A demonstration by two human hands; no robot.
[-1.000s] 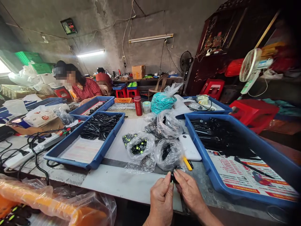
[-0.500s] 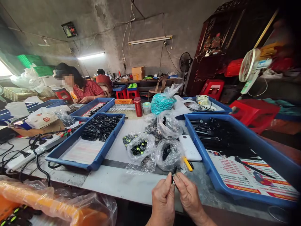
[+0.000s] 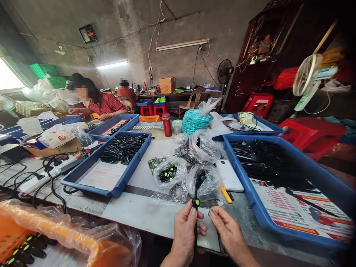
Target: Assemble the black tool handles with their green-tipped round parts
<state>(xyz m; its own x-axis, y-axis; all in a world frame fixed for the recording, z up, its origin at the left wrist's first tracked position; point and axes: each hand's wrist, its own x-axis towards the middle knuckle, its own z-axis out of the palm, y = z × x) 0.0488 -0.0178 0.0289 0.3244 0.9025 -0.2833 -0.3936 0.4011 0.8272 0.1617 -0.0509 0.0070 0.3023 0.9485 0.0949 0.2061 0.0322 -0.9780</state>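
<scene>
My left hand is closed round a slim black strip with a round yellow-green button. The strip stands upright, its top in front of an open clear bag of small black parts. Just right of it is my right hand, apart from the strip, thumb and fingertips pressed together. Whatever it pinches, if anything, is too small to make out. Behind my left hand lies a clear bag of black pieces with yellow-green dots. A yellow-handled tool rests beyond my right hand.
Blue trays of black parts flank the bags, one left, one right. Behind stand a red bottle and a bag of turquoise pieces. An orange basket sits front left. A co-worker sits across the table.
My hands have moved apart. The strip with the yellow-green button now shows upright in my left hand; before, both hands met at a small black end. The view has shifted slightly.
</scene>
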